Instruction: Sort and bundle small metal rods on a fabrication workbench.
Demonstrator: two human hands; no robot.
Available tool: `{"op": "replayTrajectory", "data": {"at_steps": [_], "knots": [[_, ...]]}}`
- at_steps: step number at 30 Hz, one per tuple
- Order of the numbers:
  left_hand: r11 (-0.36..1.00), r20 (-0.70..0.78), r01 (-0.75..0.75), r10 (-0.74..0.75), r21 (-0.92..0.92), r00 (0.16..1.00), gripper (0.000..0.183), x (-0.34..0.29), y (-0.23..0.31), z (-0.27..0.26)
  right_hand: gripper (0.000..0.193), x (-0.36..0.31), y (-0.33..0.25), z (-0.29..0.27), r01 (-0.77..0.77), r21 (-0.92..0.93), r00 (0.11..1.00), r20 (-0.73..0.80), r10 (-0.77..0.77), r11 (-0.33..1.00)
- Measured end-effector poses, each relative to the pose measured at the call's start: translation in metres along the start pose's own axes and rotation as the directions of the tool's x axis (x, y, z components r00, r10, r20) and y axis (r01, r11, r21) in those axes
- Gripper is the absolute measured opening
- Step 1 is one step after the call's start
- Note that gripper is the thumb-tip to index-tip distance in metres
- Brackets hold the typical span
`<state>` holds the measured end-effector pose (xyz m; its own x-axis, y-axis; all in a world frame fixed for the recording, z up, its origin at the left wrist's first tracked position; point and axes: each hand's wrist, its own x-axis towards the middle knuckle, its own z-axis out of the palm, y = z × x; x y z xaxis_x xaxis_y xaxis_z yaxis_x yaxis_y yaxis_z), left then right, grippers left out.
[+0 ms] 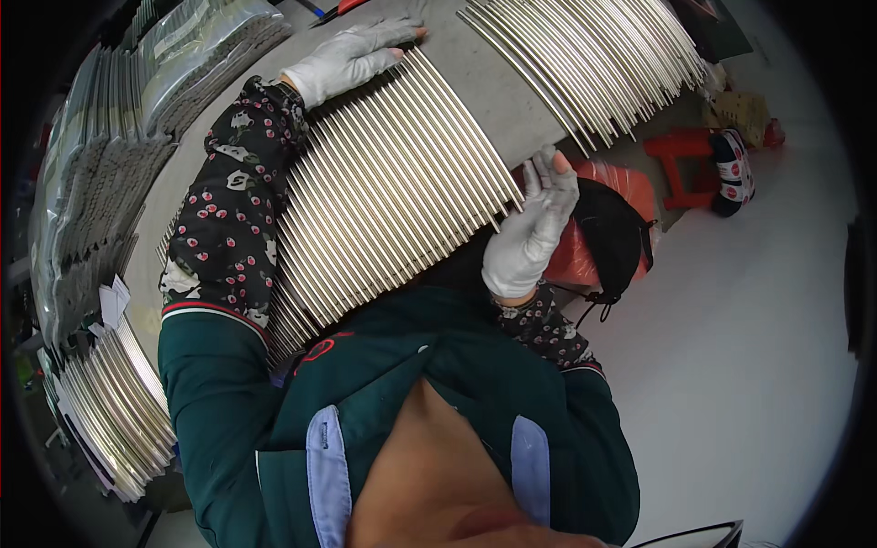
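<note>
A wide row of thin, shiny metal rods (pixel 393 173) lies side by side on the grey table in front of me. My left hand (pixel 354 60), in a white glove with bare fingertips, rests at the row's far end with its fingers stretched out to the right. At the row's right edge stands my right hand (pixel 537 224), gloved the same way. Its palm faces the rods and its fingers are extended, close to the ends of the last few rods. Neither hand grips a rod.
Another row of metal rods (pixel 594 64) lies at the far right of the table (pixel 507 91), and a third bundle (pixel 119 411) at lower left. Plastic-wrapped stacks (pixel 91 192) line the left side. On the right are a black bag-like item (pixel 610 233) over red plastic and a red stool (pixel 681 169).
</note>
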<state>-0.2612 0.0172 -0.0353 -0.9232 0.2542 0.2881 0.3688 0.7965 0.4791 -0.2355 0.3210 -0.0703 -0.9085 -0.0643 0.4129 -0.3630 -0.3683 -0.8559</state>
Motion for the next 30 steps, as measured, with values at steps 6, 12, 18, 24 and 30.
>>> {"op": "replayTrajectory", "data": {"at_steps": [6, 12, 18, 24, 30], "knots": [[0.994, -0.021, -0.046, 0.044, -0.101, 0.999, 0.051, -0.006, 0.009, -0.002, 0.058, 0.002, 0.002, 0.014, 0.026, -0.129, 1.0, -0.013, -0.028, 0.991], [0.968, 0.053, 0.012, -0.026, 0.249, 0.998, 0.051, -0.005, 0.024, 0.003, 0.053, 0.005, -0.001, 0.003, 0.0, -0.113, 1.0, -0.01, -0.001, 0.994], [0.841, 0.107, 0.021, -0.094, 0.541, 0.99, 0.052, 0.007, 0.033, 0.007, 0.051, 0.007, -0.001, -0.021, -0.069, -0.175, 0.998, -0.007, 0.069, 0.982], [0.844, 0.111, -0.059, 0.0, 0.534, 0.994, 0.055, 0.029, 0.029, 0.01, 0.05, 0.006, -0.003, -0.029, -0.131, -0.173, 0.991, -0.008, 0.131, 0.976], [0.833, 0.093, -0.108, 0.068, 0.542, 0.993, 0.054, 0.026, 0.036, 0.011, 0.046, 0.003, -0.009, -0.037, -0.16, -0.173, 0.986, 0.006, 0.164, 0.972]]}}
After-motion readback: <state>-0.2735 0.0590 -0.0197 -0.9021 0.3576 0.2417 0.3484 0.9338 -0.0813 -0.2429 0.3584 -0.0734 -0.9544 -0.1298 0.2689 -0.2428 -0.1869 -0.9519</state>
